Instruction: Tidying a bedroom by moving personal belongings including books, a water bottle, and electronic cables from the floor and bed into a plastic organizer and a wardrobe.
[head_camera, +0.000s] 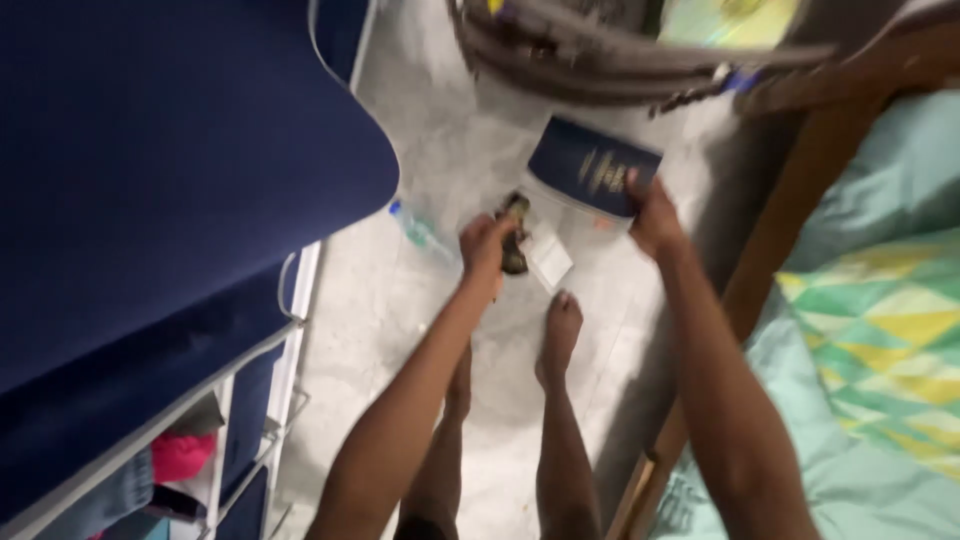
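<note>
My right hand (652, 218) grips the lower right corner of a dark blue book (592, 166) with gold print, held above the floor. My left hand (487, 245) is closed around a small dark object (515, 232); what it is I cannot tell. A white card or paper (549, 262) shows just right of that hand. My bare foot (559, 335) stands on the pale floor below both hands.
A dark blue fabric wardrobe (170, 170) with a white frame fills the left. A clear plastic bottle (420, 232) lies on the floor beside it. A grey bag (600, 50) sits at the top. A wooden bed frame (790, 210) with teal bedding (890, 330) is on the right.
</note>
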